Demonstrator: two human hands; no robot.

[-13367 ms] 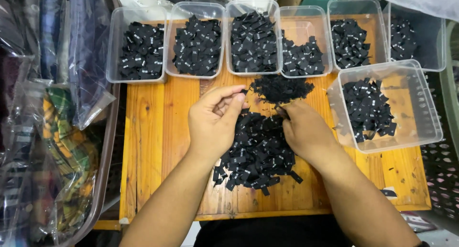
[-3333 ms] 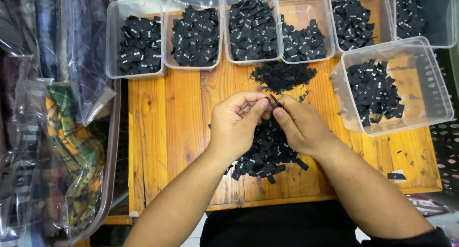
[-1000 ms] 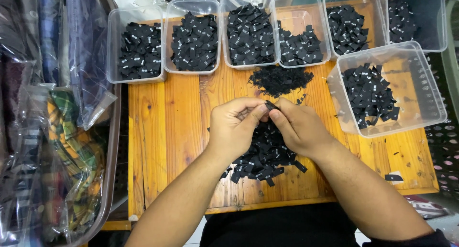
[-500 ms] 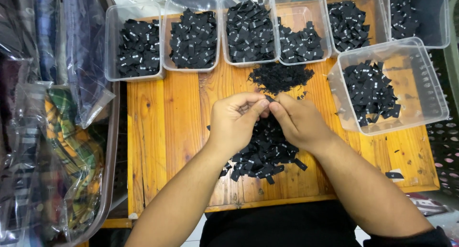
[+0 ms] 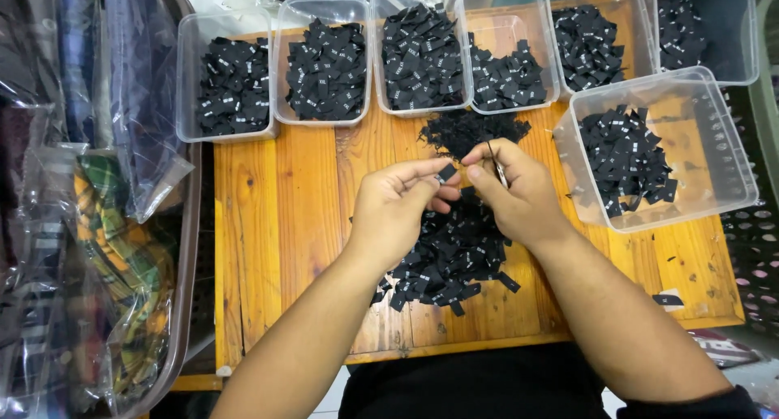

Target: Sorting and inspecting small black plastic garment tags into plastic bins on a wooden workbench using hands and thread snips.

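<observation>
At far left, clear plastic bags of folded fabric (image 5: pixel 97 249) fill a brown tub beside your wooden table (image 5: pixel 276 249). Along the table's far edge stands a row of clear plastic tubs (image 5: pixel 329 58), each holding small black woven labels, with a larger tub (image 5: pixel 706 143) of the same set apart at right.

Your left hand (image 5: pixel 398 212) pinches a single black label (image 5: pixel 446 173) between thumb and forefinger, lifted above the loose heap of labels (image 5: pixel 454 253) at the table's middle. Your right hand (image 5: pixel 511 188), just beside it and nearly touching fingertip to fingertip, closes on a thin metal tool (image 5: pixel 497 163), probably small snips or tweezers; the view is too small to say which. A smaller mound of black trimmings (image 5: pixel 471 131) lies just beyond your hands.

The risk lies in that tight meeting of fingers: the tool's tip works close to your left fingertips and could nick them. The pinched label could slip and vanish into the heap below. A stray elbow might also sweep labels off the near edge.
</observation>
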